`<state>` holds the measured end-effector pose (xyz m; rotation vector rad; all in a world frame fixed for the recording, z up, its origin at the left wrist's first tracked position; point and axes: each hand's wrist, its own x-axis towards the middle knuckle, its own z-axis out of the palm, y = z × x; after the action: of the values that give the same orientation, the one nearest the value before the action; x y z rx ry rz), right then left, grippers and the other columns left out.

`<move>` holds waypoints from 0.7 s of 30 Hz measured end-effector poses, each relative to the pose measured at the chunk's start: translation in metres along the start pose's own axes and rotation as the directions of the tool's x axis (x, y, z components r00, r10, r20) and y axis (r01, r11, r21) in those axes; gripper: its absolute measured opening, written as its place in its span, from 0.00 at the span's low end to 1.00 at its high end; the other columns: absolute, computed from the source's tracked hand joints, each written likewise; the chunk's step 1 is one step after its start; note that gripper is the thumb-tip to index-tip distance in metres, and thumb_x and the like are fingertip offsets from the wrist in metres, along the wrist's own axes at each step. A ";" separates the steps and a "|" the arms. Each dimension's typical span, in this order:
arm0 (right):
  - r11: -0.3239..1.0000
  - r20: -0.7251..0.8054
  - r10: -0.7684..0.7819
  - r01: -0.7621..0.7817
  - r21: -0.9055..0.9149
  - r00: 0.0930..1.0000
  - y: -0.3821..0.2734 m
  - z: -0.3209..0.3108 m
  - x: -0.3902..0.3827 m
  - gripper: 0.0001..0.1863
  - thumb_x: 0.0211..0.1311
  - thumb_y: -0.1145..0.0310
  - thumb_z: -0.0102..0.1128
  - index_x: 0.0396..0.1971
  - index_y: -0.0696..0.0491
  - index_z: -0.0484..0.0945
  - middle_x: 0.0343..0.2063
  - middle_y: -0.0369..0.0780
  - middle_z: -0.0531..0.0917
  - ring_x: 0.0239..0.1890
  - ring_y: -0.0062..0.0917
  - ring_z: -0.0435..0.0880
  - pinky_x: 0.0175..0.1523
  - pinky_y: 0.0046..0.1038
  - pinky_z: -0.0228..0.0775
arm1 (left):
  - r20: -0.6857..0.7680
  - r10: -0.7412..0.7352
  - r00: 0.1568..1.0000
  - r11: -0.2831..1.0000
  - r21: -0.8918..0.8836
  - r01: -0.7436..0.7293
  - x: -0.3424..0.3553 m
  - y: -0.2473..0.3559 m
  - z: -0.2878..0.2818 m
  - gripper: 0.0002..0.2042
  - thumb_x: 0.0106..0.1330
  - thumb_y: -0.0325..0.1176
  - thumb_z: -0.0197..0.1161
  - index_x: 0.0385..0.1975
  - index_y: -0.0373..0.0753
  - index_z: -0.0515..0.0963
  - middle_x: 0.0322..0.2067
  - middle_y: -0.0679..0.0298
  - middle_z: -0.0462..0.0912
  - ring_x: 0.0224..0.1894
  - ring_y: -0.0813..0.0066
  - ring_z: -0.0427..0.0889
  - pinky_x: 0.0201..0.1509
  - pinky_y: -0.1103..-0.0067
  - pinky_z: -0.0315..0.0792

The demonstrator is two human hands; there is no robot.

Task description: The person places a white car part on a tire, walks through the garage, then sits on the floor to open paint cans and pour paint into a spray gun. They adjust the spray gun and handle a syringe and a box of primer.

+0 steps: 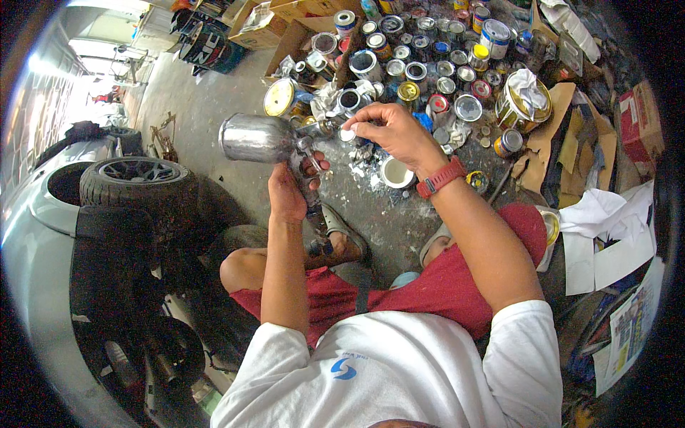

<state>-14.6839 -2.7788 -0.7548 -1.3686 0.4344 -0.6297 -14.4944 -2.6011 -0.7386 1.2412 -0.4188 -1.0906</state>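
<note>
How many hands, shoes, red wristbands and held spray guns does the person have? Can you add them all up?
Hands: 2 (left hand and right hand)
Shoes: 2
Red wristband: 1
Spray gun: 1
Total: 6

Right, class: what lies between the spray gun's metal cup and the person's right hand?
The head view shows the gun's body beside the metal cup, then a small white disc at the fingertips of the right hand.
</note>
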 end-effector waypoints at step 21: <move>0.483 0.283 0.144 0.182 -0.857 0.948 0.050 0.062 -0.055 0.09 0.59 0.68 0.63 0.35 0.53 0.90 0.48 0.49 0.86 0.54 0.44 0.84 0.59 0.50 0.71 | -0.082 0.044 0.996 0.999 -0.002 -0.044 -0.007 0.016 -0.007 0.23 0.83 0.50 0.40 0.58 0.39 0.74 0.43 0.55 0.86 0.41 0.63 0.85 0.27 0.78 0.69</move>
<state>-14.6788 -2.6920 -0.7977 -2.4489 0.4990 -0.1305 -14.4853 -2.5919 -0.7246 1.2628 -0.3796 -0.9992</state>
